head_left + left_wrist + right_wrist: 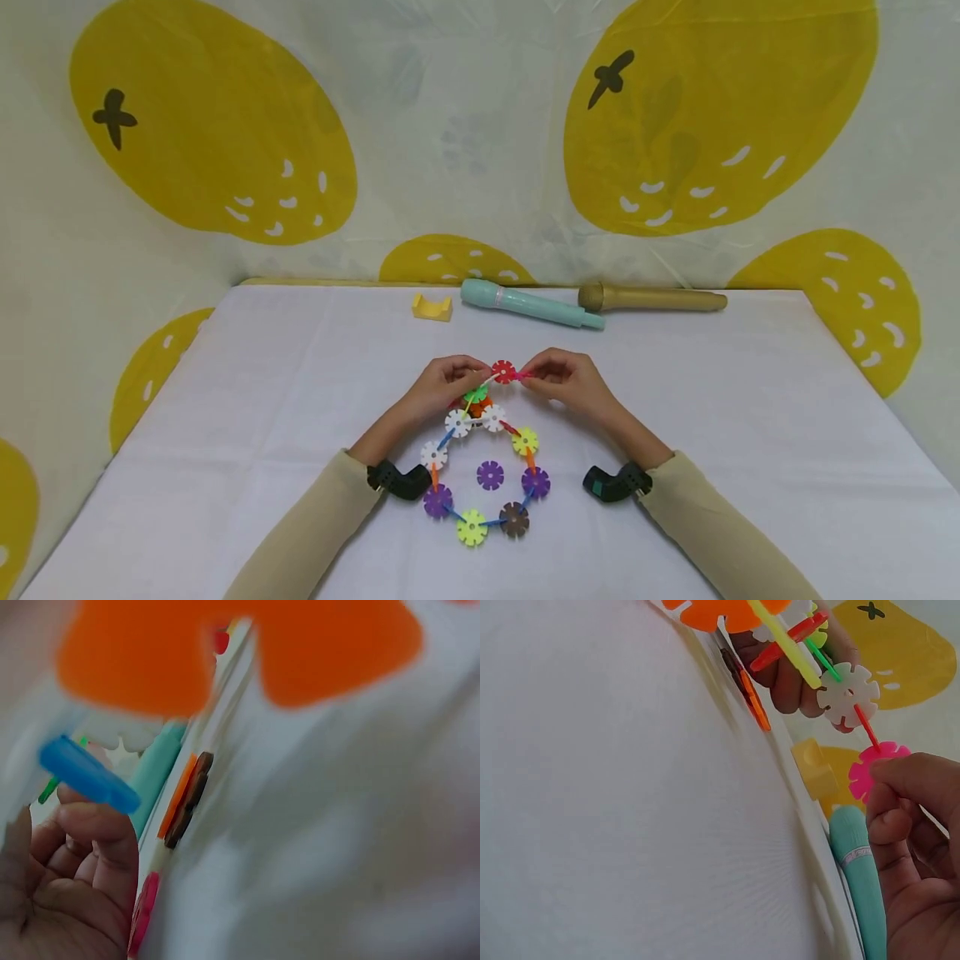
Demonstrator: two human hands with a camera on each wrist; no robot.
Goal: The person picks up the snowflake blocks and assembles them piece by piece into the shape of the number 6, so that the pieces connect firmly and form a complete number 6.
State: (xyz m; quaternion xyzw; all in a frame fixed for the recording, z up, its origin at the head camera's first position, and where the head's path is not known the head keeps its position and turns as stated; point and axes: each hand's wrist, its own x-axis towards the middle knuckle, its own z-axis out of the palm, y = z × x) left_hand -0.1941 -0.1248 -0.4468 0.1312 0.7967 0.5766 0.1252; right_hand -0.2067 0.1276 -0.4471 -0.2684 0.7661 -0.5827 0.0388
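Notched plastic discs are slotted together into a ring with a raised chain at its far side. My left hand [450, 382] pinches the chain's upper end by a white disc [847, 694], beside a red disc [503, 372] that faces the head camera. Thumb and fingertips of my right hand [566, 379] pinch a pink disc [862, 776], joined through the red one. The ring's near side holds a brown disc [514, 520] and a yellow-green disc [472, 528]. In the left wrist view, a blue disc [90, 776] seen edge-on partly covers my left fingertips.
A loose purple disc [491, 475] lies on the white table inside the ring. Farther back are a yellow cradle-shaped block [432, 308], a teal microphone [528, 304] and a gold microphone [652, 298]. Behind them hangs a patterned cloth [465, 125].
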